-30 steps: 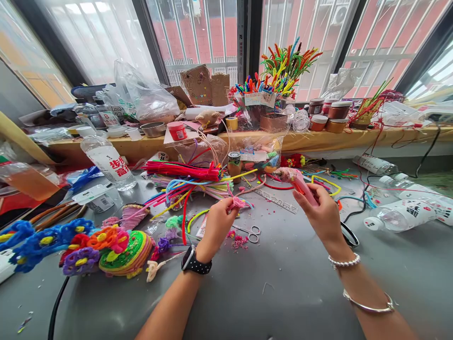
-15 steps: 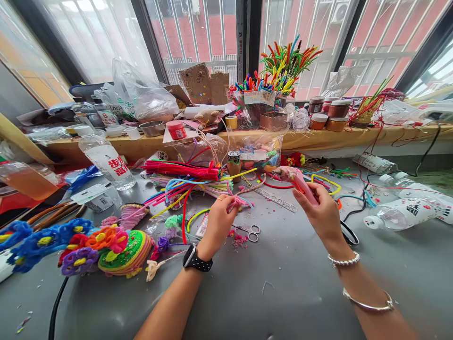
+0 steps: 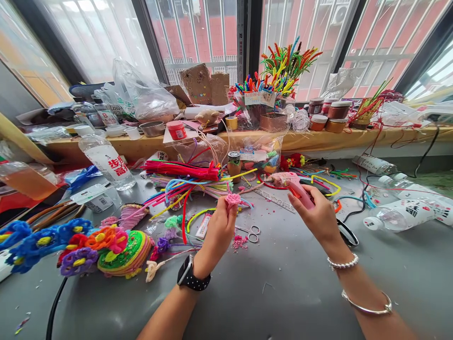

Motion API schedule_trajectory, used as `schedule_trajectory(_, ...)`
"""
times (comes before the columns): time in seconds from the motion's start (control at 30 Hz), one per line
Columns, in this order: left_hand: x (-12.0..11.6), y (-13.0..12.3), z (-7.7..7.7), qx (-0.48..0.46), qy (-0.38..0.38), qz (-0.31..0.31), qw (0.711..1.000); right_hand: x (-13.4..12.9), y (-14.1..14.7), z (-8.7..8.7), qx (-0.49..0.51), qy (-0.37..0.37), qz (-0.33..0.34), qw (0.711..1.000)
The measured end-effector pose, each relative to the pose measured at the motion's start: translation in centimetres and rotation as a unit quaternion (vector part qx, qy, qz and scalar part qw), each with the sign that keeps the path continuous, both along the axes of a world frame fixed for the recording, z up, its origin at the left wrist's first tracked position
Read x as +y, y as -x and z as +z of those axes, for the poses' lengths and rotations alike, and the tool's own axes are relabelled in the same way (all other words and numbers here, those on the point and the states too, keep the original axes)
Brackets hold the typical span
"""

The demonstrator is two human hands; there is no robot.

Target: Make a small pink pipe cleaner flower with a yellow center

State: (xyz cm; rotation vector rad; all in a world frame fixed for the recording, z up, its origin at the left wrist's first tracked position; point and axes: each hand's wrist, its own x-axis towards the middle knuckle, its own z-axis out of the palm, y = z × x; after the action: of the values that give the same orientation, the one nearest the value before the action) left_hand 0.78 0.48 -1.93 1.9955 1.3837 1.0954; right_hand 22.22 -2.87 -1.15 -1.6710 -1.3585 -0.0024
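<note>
My left hand [image 3: 220, 229] is closed in a pinch on a small pink pipe-cleaner flower [image 3: 233, 199], held up with its petals on top. In my right hand [image 3: 318, 215] is a pink glue gun [image 3: 288, 182], the fingers wrapped round its handle and the nozzle pointing left. A gap of bare table lies between the nozzle and the flower. Below the flower, silver scissors [image 3: 253, 233] lie beside pink fluffy scraps [image 3: 239, 242]. A clear ruler [image 3: 272, 200] rests behind, partly covered by pipe cleaners.
Bundled pipe cleaners [image 3: 182, 170] and a small brown jar [image 3: 234, 166] stand behind my hands. Finished flowers [image 3: 79, 259] and a round green-topped piece [image 3: 123, 252] lie at left. Plastic bottles [image 3: 406, 212] lie at right. A wooden ledge [image 3: 212, 141] full of craft supplies runs along the windows.
My left hand has turned the pink flower so its petals face up. The glue gun has shifted slightly left and down, its nozzle a little lower.
</note>
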Motion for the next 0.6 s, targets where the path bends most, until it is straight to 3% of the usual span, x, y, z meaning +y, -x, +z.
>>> schedule_trajectory(0.2,-0.90,-0.76,-0.18,-0.019,0.021,-0.058,0.998,-0.08,0.14,-0.04,-0.024,-0.002,0.001,1.000)
schedule_trajectory(0.43,-0.87,-0.72,-0.47,-0.009,-0.074,-0.100,0.992,-0.14,0.45,-0.18,-0.037,-0.029,-0.007,0.999)
schedule_trajectory(0.6,-0.71,-0.62,-0.42,-0.078,-0.018,-0.095,0.992,-0.09,0.56,-0.42,-0.039,-0.053,-0.022,0.998)
